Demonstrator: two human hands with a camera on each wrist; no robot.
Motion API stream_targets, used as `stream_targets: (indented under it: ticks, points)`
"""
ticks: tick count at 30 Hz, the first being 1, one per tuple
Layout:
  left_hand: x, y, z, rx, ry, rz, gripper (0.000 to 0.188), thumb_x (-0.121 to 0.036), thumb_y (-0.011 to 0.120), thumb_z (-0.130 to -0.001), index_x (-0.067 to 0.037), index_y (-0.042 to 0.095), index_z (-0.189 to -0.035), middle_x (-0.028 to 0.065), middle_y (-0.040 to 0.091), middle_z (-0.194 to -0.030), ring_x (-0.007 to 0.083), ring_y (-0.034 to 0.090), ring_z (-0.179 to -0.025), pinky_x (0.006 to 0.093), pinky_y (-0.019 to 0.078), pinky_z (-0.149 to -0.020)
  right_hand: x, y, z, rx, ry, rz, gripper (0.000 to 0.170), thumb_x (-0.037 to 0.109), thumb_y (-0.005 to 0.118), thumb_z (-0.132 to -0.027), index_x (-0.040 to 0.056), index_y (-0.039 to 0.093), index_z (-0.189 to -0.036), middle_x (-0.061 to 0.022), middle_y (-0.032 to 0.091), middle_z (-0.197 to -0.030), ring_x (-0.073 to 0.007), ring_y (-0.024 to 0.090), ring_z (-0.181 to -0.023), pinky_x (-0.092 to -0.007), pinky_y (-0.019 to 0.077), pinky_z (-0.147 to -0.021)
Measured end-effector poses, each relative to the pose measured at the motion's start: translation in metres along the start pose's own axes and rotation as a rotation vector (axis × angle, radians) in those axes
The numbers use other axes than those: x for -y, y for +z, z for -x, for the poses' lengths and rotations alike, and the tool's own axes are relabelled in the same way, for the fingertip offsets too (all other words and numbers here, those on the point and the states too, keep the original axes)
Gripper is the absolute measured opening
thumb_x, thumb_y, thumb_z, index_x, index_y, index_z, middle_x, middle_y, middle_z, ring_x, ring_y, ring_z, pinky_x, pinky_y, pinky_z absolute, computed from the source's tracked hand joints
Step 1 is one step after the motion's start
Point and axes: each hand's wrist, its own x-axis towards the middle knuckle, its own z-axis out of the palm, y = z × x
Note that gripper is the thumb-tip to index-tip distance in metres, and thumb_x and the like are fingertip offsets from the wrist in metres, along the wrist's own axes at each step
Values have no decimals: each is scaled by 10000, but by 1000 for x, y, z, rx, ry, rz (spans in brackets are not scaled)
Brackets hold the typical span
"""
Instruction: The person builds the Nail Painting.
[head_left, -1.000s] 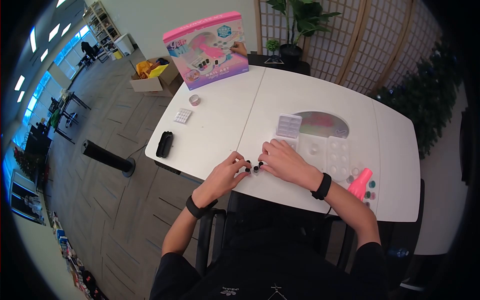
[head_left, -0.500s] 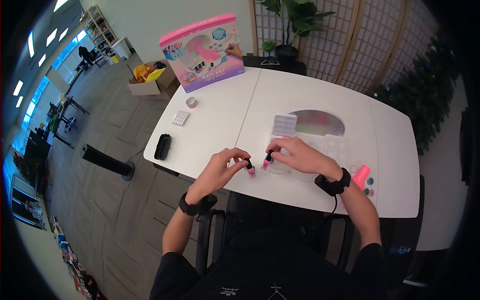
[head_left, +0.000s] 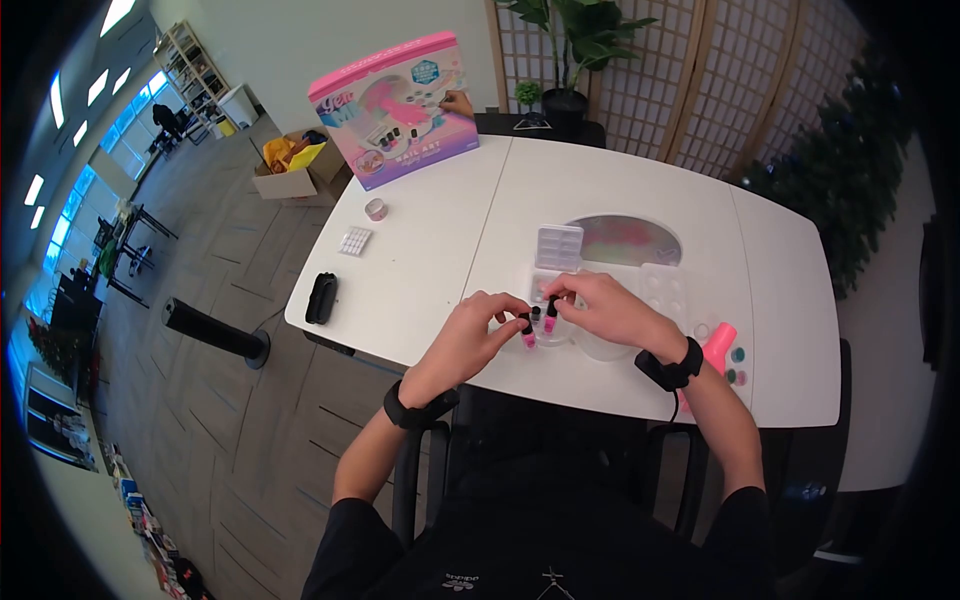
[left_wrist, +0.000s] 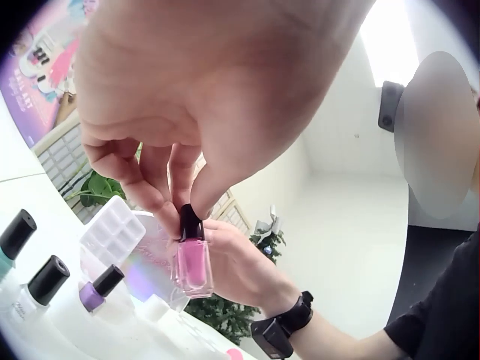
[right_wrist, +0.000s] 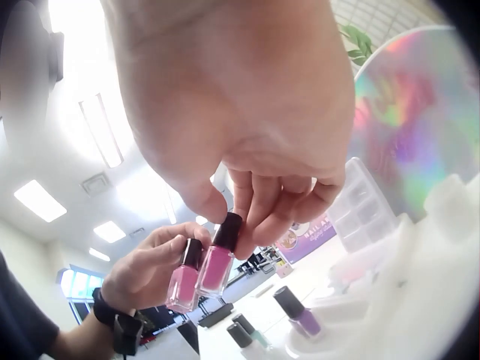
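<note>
The left hand point(head_left: 468, 335) pinches the black cap of a pink polish bottle point(left_wrist: 196, 264). By its black cap, a second pink bottle point(right_wrist: 216, 268) is held between thumb and fingers of the right hand point(head_left: 612, 308). Both bottles hang close together above the table's near part. Below them, a purple bottle point(right_wrist: 304, 321) stands on the white tray point(right_wrist: 330, 344). In the left wrist view a teal bottle point(left_wrist: 13, 241) and a clear one point(left_wrist: 39, 291) stand near the purple one.
Beyond the hands are a lidded compartment case point(head_left: 559, 246) and an iridescent mirror point(head_left: 630, 241). A pink hand-shaped piece point(head_left: 719, 347) and small pots point(head_left: 738, 355) lie right. The product box point(head_left: 400, 115), a tape roll point(head_left: 375, 209) and a black case point(head_left: 322, 298) sit left.
The hands have lifted two pink bottles from the bottle group by their caps. Since half a second ago, both have shifted right, over the tray's near edge.
</note>
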Motion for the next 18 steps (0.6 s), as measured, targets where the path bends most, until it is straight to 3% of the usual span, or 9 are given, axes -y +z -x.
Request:
stream_targets:
  ticks: [4,9,12,18]
  points:
    - [10,16,11,-3,125,-147,225,-144,811,-955,-97,775,-1172,36,775,-1072,275,635,-983,419,504,-936,-12,10,1,-11,-70,257,255,181,656,-1000,15,725,-1181,-158,770,-1129,-332,699,-1076,-450,523,-956]
    - [20,41,21,4,237,-288,242,-174,822,-948,-120,766,-1177,17,767,-1083,268,625,-1046,414,455,-966,-31,28,6,-35,-146,423,245,191,662,-1003,34,738,-1175,-121,756,-1274,-311,646,-1218,-446,466,-1026]
    - [21,51,21,-13,289,-343,235,-181,817,-950,-113,762,-1169,22,763,-1086,263,627,-1059,418,450,-963,-32,32,7,-23,-145,468,224,189,665,-1005,40,734,-1156,-123,728,-1379,-301,653,-1215,-443,468,-1023]
    - [28,61,19,-5,335,-434,222,-192,802,-959,-111,758,-1161,31,745,-1087,262,628,-1084,428,447,-962,-34,34,7,-7,-148,481,242,216,680,-1010,37,730,-1164,-127,705,-1428,-300,650,-1228,-444,466,-1032]
